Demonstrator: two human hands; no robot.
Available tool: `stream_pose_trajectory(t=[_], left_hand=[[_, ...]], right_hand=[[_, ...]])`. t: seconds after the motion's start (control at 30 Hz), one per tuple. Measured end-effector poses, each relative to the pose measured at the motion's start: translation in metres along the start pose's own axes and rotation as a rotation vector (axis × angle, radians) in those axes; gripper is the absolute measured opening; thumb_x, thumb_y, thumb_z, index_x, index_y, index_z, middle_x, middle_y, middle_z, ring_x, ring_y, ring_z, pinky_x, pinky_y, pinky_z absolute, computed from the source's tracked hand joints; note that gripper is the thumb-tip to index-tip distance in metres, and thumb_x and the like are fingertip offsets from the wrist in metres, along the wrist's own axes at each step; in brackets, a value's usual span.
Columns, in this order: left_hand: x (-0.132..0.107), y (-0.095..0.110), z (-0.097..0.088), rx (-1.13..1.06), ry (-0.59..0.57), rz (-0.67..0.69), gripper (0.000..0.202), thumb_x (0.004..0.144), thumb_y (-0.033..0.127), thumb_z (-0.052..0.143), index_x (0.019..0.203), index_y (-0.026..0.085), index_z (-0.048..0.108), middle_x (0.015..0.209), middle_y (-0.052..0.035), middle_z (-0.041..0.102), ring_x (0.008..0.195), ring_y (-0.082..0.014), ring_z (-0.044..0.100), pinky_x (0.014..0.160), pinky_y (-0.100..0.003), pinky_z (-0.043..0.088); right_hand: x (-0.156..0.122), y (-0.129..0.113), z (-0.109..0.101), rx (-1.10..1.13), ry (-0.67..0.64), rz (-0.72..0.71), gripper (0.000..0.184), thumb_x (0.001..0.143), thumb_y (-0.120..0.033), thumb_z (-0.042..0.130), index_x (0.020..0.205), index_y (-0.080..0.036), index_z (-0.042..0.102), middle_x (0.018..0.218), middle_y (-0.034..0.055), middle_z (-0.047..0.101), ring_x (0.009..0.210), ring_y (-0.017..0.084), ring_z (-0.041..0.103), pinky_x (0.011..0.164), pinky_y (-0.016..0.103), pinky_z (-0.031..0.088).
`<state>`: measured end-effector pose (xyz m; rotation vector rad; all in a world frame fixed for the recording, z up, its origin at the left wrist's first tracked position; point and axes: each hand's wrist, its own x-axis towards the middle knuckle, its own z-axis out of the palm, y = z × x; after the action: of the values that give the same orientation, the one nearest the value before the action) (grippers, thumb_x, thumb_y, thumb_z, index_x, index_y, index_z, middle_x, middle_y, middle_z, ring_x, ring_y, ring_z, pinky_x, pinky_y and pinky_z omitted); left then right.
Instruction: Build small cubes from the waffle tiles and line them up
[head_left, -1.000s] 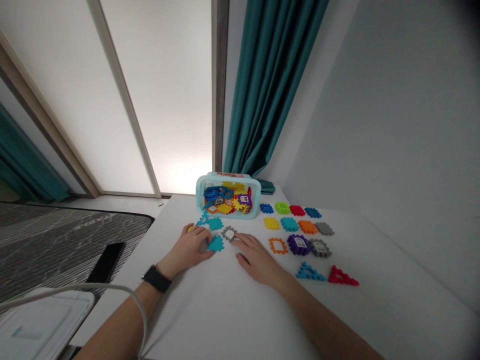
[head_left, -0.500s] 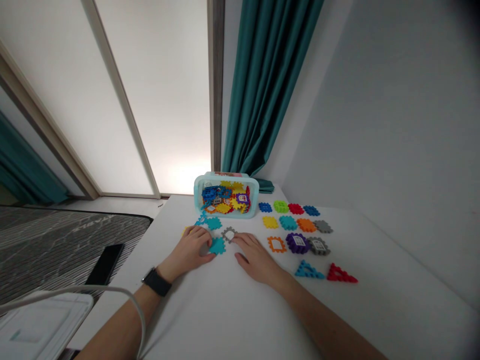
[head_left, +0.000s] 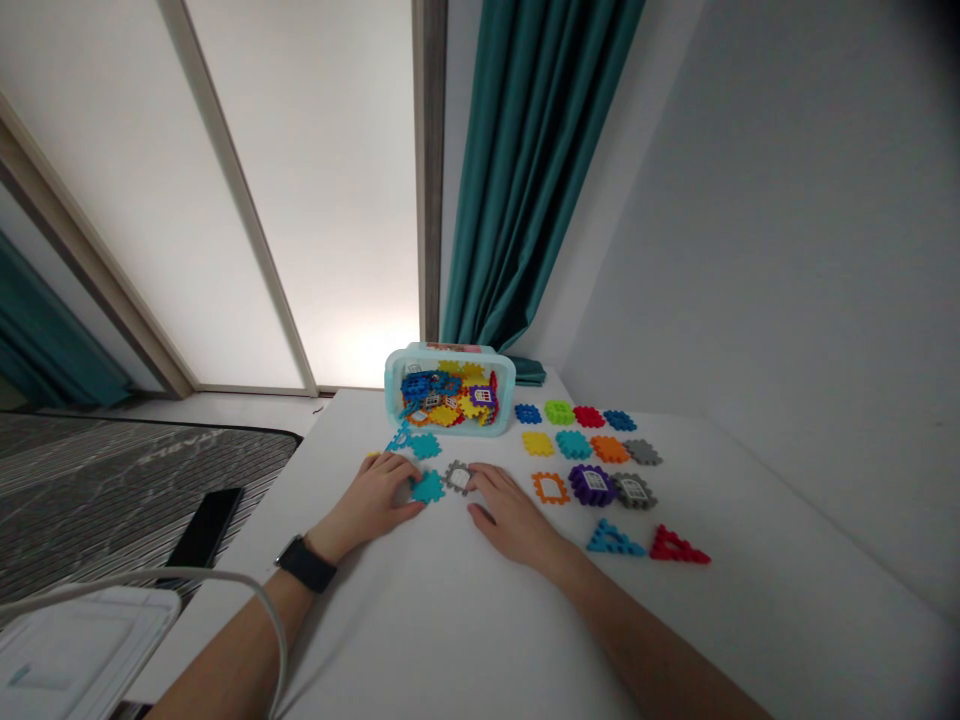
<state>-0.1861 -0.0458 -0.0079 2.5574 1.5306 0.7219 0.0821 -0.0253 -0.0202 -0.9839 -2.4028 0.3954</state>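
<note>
My left hand [head_left: 377, 497] rests palm down on the white table, its thumb apart from its fingers. Its fingertips lie at a turquoise notched tile [head_left: 428, 487]. Part of a yellow piece [head_left: 373, 455] shows behind its knuckles. My right hand [head_left: 514, 518] touches the edge of a grey notched frame [head_left: 448, 476] with its fingertips, while the thumb stays apart. The frame sits just right of the turquoise tile, with its right edge partly covered. Behind them lie a second turquoise tile [head_left: 425, 446] and a light blue piece [head_left: 399, 437].
A pale blue bin [head_left: 451, 430] of mixed pieces stands at the back. To the right lie rows of coloured tiles, including a purple window stack [head_left: 592, 484], an orange frame [head_left: 551, 488], a blue triangle [head_left: 615, 538] and a red triangle [head_left: 679, 546]. A white cable [head_left: 247, 580] crosses my left forearm.
The grey frame has turned and come slightly towards me under my right fingertips. The nearer turquoise tile has shifted slightly left, and my left thumb has drawn back from it.
</note>
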Motion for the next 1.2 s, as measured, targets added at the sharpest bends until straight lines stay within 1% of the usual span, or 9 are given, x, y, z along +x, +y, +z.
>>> stream_pose_trajectory(t=[0.2,0.3,0.4,0.53,0.67,0.8,0.97,1.07,1.2], left_hand=[[0.002,0.008,-0.004,-0.021,0.033,0.003,0.023,0.078,0.033,0.074,0.091,0.025,0.057,0.104,-0.0043,0.07,0.105,-0.0257,0.063,0.093,-0.04,0.047],[0.003,0.016,-0.009,-0.05,0.083,0.06,0.022,0.079,0.03,0.073,0.089,0.024,0.054,0.105,-0.0055,0.07,0.106,-0.0252,0.064,0.094,-0.042,0.047],[0.003,0.025,-0.013,-0.06,0.155,0.138,0.019,0.081,0.026,0.071,0.088,0.023,0.053,0.109,-0.0076,0.069,0.108,-0.0253,0.063,0.097,-0.044,0.047],[0.004,0.034,-0.014,-0.058,0.226,0.236,0.018,0.084,0.024,0.069,0.086,0.023,0.051,0.11,-0.0077,0.068,0.107,-0.0241,0.063,0.1,-0.046,0.046],[0.003,0.037,-0.013,-0.045,0.25,0.27,0.018,0.085,0.023,0.069,0.085,0.023,0.05,0.111,-0.0074,0.067,0.107,-0.0242,0.063,0.102,-0.047,0.046],[0.002,0.037,-0.01,-0.037,0.238,0.25,0.017,0.086,0.025,0.069,0.096,0.023,0.055,0.112,-0.0089,0.066,0.108,-0.0252,0.062,0.102,-0.048,0.047],[0.001,0.034,-0.007,-0.032,0.248,0.161,0.051,0.081,0.034,0.076,0.126,0.024,0.053,0.125,-0.0136,0.059,0.117,-0.0306,0.057,0.101,-0.049,0.048],[0.001,0.03,-0.007,-0.013,0.256,0.132,0.055,0.081,0.037,0.077,0.129,0.024,0.054,0.128,-0.0144,0.057,0.12,-0.0324,0.055,0.102,-0.051,0.046],[0.001,0.028,-0.007,0.007,0.267,0.134,0.045,0.084,0.039,0.073,0.124,0.024,0.058,0.126,-0.0136,0.058,0.117,-0.0312,0.057,0.098,-0.05,0.048]], right_hand=[[0.001,0.0,0.0,0.012,0.028,-0.016,0.03,0.087,-0.01,0.055,0.115,-0.022,0.059,0.129,0.0117,0.06,0.127,0.027,0.053,0.108,0.05,0.046],[0.003,-0.003,-0.002,0.038,0.069,-0.068,0.039,0.087,-0.007,0.053,0.122,-0.023,0.058,0.127,0.0113,0.063,0.122,0.026,0.056,0.106,0.05,0.047],[0.004,-0.008,-0.005,0.074,0.104,-0.146,0.041,0.089,-0.009,0.054,0.127,-0.025,0.056,0.129,0.0111,0.063,0.123,0.026,0.057,0.105,0.049,0.048],[0.004,-0.012,-0.006,0.085,0.158,-0.217,0.033,0.093,-0.015,0.055,0.125,-0.025,0.057,0.126,0.0109,0.064,0.12,0.026,0.058,0.103,0.047,0.05],[0.003,-0.012,-0.007,0.066,0.181,-0.235,0.024,0.096,-0.019,0.055,0.119,-0.024,0.061,0.12,0.0104,0.067,0.113,0.026,0.061,0.1,0.046,0.052],[0.003,-0.013,-0.007,0.036,0.189,-0.232,0.024,0.099,-0.022,0.053,0.121,-0.024,0.061,0.121,0.0101,0.068,0.113,0.026,0.061,0.1,0.047,0.052],[0.003,-0.012,-0.009,-0.01,0.21,-0.22,0.028,0.1,-0.023,0.051,0.127,-0.024,0.059,0.124,0.0107,0.068,0.114,0.027,0.061,0.1,0.049,0.051],[0.003,-0.01,-0.009,-0.015,0.222,-0.226,0.028,0.1,-0.023,0.053,0.127,-0.024,0.058,0.123,0.0107,0.068,0.113,0.027,0.062,0.1,0.048,0.052],[0.003,-0.009,-0.007,-0.029,0.27,-0.278,0.027,0.099,-0.022,0.053,0.126,-0.023,0.058,0.121,0.0111,0.069,0.111,0.026,0.063,0.097,0.047,0.053]])
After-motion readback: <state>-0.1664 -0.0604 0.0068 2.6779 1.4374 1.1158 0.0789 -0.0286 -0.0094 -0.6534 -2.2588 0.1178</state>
